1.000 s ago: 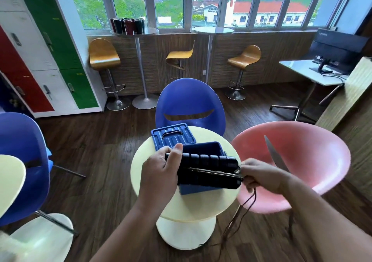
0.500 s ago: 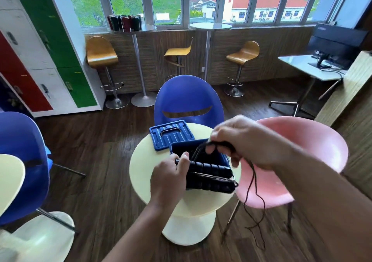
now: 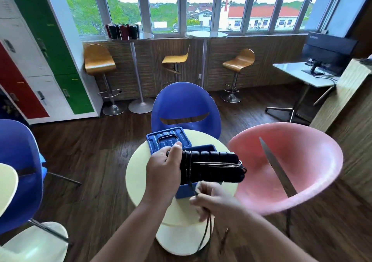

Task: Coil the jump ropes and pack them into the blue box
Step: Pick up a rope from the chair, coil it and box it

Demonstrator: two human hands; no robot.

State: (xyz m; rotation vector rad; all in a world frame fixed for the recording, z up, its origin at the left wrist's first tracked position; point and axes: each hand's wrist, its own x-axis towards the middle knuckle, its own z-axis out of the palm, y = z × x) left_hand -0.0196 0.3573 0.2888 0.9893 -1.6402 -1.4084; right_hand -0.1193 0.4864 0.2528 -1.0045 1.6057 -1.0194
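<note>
My left hand grips the two black jump rope handles side by side, held level above the open blue box on the round cream table. Thin black cord wraps around the handles near my left hand. My right hand is below the handles and pinches the cord, whose loose length hangs down toward the floor. The blue lid lies on the table behind the box.
A pink chair stands right of the table, a blue chair behind it, another blue chair at the left. Bar stools and tall tables line the window wall. Lockers stand at the left, a desk with monitor at the right.
My right hand has carried the cord from above the handles down and around to below them, laying a turn of cord around the handles. My left hand kept its hold.
</note>
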